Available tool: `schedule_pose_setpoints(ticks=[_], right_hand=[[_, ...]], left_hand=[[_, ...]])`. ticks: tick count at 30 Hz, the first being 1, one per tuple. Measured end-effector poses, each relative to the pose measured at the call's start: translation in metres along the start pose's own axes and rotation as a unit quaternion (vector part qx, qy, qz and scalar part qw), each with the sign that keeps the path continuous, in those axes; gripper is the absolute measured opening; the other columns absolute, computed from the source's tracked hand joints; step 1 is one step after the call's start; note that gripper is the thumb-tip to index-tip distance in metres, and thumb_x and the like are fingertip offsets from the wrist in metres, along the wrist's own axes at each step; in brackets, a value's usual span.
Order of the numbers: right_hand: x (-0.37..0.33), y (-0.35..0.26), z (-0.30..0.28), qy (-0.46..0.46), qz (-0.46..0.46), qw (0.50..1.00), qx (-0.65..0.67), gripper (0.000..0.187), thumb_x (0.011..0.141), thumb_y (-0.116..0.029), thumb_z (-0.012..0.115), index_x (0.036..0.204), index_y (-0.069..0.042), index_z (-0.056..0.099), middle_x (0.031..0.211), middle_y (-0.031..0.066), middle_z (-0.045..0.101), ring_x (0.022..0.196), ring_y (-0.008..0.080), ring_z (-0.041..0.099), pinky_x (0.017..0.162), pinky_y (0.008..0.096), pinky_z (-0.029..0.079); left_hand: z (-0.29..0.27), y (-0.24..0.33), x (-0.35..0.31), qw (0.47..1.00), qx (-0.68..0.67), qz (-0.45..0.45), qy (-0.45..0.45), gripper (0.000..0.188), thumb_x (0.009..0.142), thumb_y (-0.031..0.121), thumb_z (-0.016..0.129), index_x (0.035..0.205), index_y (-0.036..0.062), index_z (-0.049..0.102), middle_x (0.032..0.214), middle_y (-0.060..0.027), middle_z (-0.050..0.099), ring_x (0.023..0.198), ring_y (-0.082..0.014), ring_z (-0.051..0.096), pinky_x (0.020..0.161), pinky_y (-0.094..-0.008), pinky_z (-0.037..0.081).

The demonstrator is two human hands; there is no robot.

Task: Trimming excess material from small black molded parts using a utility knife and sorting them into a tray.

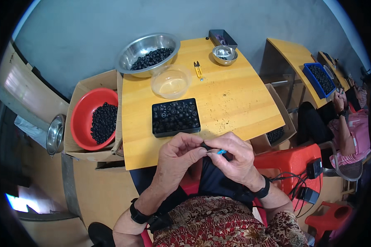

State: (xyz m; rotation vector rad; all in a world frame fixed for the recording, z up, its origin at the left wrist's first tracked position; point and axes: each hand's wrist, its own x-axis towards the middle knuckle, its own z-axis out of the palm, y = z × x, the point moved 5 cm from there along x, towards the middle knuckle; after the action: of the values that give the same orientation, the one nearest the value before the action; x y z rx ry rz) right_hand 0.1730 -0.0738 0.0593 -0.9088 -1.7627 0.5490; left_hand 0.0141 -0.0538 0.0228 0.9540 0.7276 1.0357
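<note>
Above my lap, just off the table's near edge, my hands meet at their fingertips. My left hand (pixel 176 159) pinches a small round black part (pixel 205 145), like those in the black tray. In my right hand (pixel 237 159) is a thin tool with a bright blue end (pixel 221 152), its slim tip reaching toward the black part. Fingers partly cover both pieces. Right beyond my hands, the black rectangular tray (pixel 175 134) is full of round black parts.
On the yellow table (pixel 243 99) are a steel basin (pixel 169 49), a clear plastic bowl (pixel 171 82), yellow snips (pixel 198 70), small metal bowls (pixel 225 61) and a dark box (pixel 223 38). A red basin (pixel 81 123) stands left. A red stool (pixel 276 162) and a co-worker (pixel 354 131) are right.
</note>
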Motion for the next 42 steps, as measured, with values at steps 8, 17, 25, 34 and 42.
schedule_pose_setpoints(ticks=[8, 17, 25, 34, 42], right_hand=[[-0.005, 0.017, 0.006, 0.021, 0.014, 0.999, 0.042, 0.027, 0.079, 0.004, 0.07, 0.106, -0.001, 0.066, 0.087, 0.0116, 0.066, 0.076, 0.0231, 0.066, 0.066, 0.0322, 0.053], [-0.009, 0.037, 0.022, 0.015, 0.08, 0.993, 0.084, 0.023, 0.083, 0.001, 0.067, 0.105, -0.001, 0.063, 0.09, 0.0134, 0.065, 0.081, 0.0276, 0.067, 0.068, 0.035, 0.053], [-0.015, 0.046, 0.022, 0.006, 0.147, 0.982, 0.122, 0.026, 0.084, 0.0, 0.068, 0.109, -0.002, 0.065, 0.09, 0.0108, 0.065, 0.083, 0.0226, 0.066, 0.073, 0.0318, 0.052], [0.017, 0.116, 0.007, -0.049, 0.275, 0.96, -0.002, 0.027, 0.089, -0.011, 0.066, 0.113, 0.0, 0.061, 0.088, 0.0078, 0.064, 0.078, 0.0132, 0.06, 0.072, 0.0274, 0.05], [0.03, 0.109, -0.029, 0.096, 0.033, 0.963, -0.251, 0.021, 0.088, -0.01, 0.062, 0.105, 0.001, 0.064, 0.095, 0.0157, 0.067, 0.082, 0.0301, 0.065, 0.079, 0.0363, 0.052]], left_hand=[[0.005, -0.01, 0.006, 0.999, -0.023, -0.019, 0.021, 0.017, 0.091, 0.0, 0.065, 0.107, 0.0019, 0.06, 0.095, -0.004, 0.068, 0.083, -0.0095, 0.063, 0.076, -0.0237, 0.052], [-0.011, -0.02, 0.011, 0.996, -0.001, -0.045, 0.075, 0.018, 0.093, 0.006, 0.065, 0.11, 0.0036, 0.059, 0.096, -0.0041, 0.065, 0.084, -0.0083, 0.063, 0.073, -0.0216, 0.052], [-0.01, -0.03, 0.013, 0.996, -0.003, -0.052, 0.077, 0.018, 0.093, 0.005, 0.064, 0.11, 0.0021, 0.059, 0.098, -0.0051, 0.065, 0.087, -0.0107, 0.064, 0.082, -0.0253, 0.054], [-0.033, -0.017, 0.053, 0.975, 0.186, 0.057, 0.105, 0.017, 0.086, -0.002, 0.066, 0.103, -0.0006, 0.063, 0.091, -0.0029, 0.064, 0.08, -0.009, 0.062, 0.075, -0.0225, 0.051], [-0.017, -0.013, 0.083, 0.881, 0.42, 0.198, 0.085, 0.017, 0.083, -0.005, 0.066, 0.099, 0.0011, 0.065, 0.086, -0.0076, 0.065, 0.074, -0.0134, 0.065, 0.068, -0.0254, 0.052]])
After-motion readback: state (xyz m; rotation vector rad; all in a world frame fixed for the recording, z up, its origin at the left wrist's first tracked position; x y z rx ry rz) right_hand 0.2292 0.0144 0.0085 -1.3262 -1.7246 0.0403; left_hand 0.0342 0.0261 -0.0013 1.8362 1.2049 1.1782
